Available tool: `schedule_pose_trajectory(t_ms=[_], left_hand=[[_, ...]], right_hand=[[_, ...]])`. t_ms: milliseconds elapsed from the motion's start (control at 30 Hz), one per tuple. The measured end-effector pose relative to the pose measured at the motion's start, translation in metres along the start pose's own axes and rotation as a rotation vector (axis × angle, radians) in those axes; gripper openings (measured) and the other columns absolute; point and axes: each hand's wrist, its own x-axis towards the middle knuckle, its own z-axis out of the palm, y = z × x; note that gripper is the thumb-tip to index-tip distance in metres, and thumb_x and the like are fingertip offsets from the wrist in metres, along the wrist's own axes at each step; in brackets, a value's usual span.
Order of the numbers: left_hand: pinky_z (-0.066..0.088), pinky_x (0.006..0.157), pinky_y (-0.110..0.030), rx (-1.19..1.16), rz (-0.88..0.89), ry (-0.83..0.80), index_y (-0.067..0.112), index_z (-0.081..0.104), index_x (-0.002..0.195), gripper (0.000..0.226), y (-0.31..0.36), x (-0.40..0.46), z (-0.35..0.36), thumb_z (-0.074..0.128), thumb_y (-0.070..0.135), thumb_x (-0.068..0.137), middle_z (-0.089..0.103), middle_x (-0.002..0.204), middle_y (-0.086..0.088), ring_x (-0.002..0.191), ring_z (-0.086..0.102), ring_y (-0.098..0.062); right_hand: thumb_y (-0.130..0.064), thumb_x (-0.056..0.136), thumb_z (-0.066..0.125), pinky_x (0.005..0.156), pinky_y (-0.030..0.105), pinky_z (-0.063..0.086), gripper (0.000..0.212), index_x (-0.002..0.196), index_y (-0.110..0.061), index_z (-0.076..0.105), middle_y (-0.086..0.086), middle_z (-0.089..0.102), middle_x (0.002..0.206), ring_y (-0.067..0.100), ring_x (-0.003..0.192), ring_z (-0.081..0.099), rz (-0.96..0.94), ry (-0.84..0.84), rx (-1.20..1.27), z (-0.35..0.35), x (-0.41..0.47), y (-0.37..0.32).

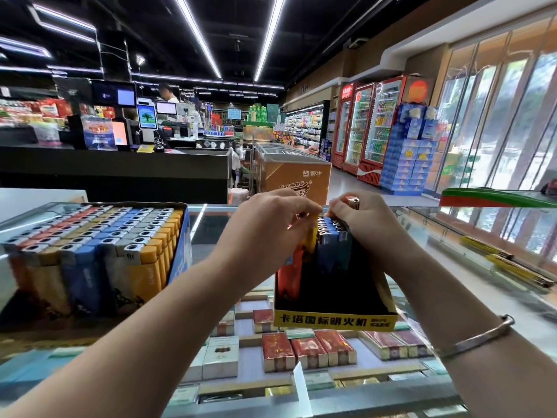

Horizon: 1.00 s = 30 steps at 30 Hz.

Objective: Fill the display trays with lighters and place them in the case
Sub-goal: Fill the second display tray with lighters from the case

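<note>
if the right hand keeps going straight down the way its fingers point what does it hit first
Most likely the tops of the lighters standing in the small display tray; the right hand already sits just over them, fingers curled down. Exact depth is unclear.

We see a glass counter top [437, 236] carrying two things: at left a full box of lighters [90, 251], tilted towards us; at centre a yellow-fronted display tray [334, 319], partly filled. The two stand apart.
</note>
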Motion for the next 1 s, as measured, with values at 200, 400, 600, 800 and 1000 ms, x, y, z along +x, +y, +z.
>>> schedule_pose_trajectory(t_ms=[200, 400, 600, 800, 1000], left_hand=[[0.053, 0.073, -0.017, -0.050, -0.114, -0.085, 0.022, 0.074, 0.095, 0.016, -0.007, 0.003, 0.000, 0.070, 0.016, 0.080, 0.072, 0.084, 0.010, 0.073, 0.064, 0.000], [0.056, 0.073, -0.029, -0.075, -0.250, -0.189, 0.024, 0.076, 0.083, 0.015, -0.008, 0.012, 0.001, 0.068, 0.012, 0.079, 0.068, 0.079, 0.013, 0.072, 0.061, -0.002], [0.054, 0.078, -0.039, -0.073, -0.367, -0.375, 0.036, 0.072, 0.089, 0.016, -0.014, 0.014, 0.000, 0.057, 0.029, 0.087, 0.052, 0.096, 0.019, 0.089, 0.053, -0.008], [0.041, 0.091, -0.027, -0.216, -0.435, -0.448, 0.035, 0.066, 0.106, 0.022, -0.018, 0.007, 0.001, 0.052, 0.040, 0.090, 0.049, 0.105, 0.017, 0.107, 0.043, -0.012], [0.037, 0.065, -0.005, -0.372, -0.375, -0.226, 0.034, 0.065, 0.101, 0.017, -0.010, 0.006, -0.005, 0.058, 0.038, 0.086, 0.052, 0.093, 0.027, 0.084, 0.053, 0.013]], right_hand=[[-0.023, 0.092, 0.056, 0.072, 0.034, 0.044, 0.019, 0.086, -0.009, 0.066, 0.014, 0.066, 0.086, 0.026, 0.082, 0.061, -0.023, -0.021, 0.011, 0.002, 0.000, 0.000], [-0.025, 0.094, 0.053, 0.060, 0.028, 0.036, 0.021, 0.086, -0.010, 0.065, 0.009, 0.063, 0.081, 0.017, 0.073, 0.055, -0.039, -0.037, -0.021, 0.006, -0.002, -0.003], [-0.028, 0.094, 0.052, 0.059, 0.026, 0.037, 0.024, 0.084, -0.010, 0.065, 0.010, 0.065, 0.082, 0.016, 0.072, 0.056, -0.033, -0.039, -0.040, 0.003, -0.002, -0.003], [-0.039, 0.092, 0.050, 0.070, 0.035, 0.047, 0.038, 0.069, -0.012, 0.063, 0.011, 0.068, 0.077, 0.019, 0.067, 0.059, -0.017, 0.039, 0.095, 0.001, -0.002, -0.005], [-0.054, 0.079, 0.038, 0.075, 0.032, 0.044, 0.039, 0.068, -0.019, 0.052, -0.002, 0.069, 0.067, 0.012, 0.068, 0.063, -0.084, -0.009, 0.417, -0.011, -0.004, -0.015]])
